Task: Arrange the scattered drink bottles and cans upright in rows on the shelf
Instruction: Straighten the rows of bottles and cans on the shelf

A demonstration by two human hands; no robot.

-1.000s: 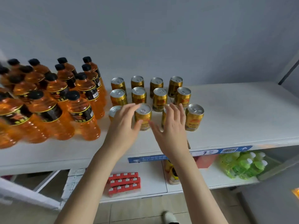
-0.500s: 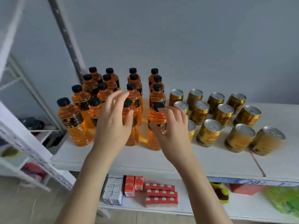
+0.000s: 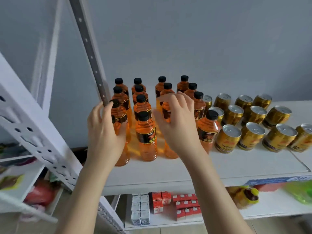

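Note:
Several orange drink bottles with black caps stand upright in rows on the white shelf (image 3: 219,166). My left hand (image 3: 104,134) wraps around the front-left bottle (image 3: 120,115), which stands on the shelf. My right hand (image 3: 179,125) closes around the front bottle of the third row (image 3: 166,110), whose cap is hidden behind my fingers. Between my hands stands a free bottle (image 3: 146,135), and another (image 3: 208,130) stands to the right. Several gold cans (image 3: 228,140) stand upright in rows further right.
A grey perforated upright (image 3: 91,53) rises just behind the left bottles. A white perforated post (image 3: 33,132) slants at the left. The lower shelf holds small red cartons (image 3: 158,202), white cartons (image 3: 140,208), a yellow bottle (image 3: 244,196) and green bottles (image 3: 300,191).
The view swung left from the cans to the bottles. Both hands moved from the front cans to the bottle rows and closed around two front bottles.

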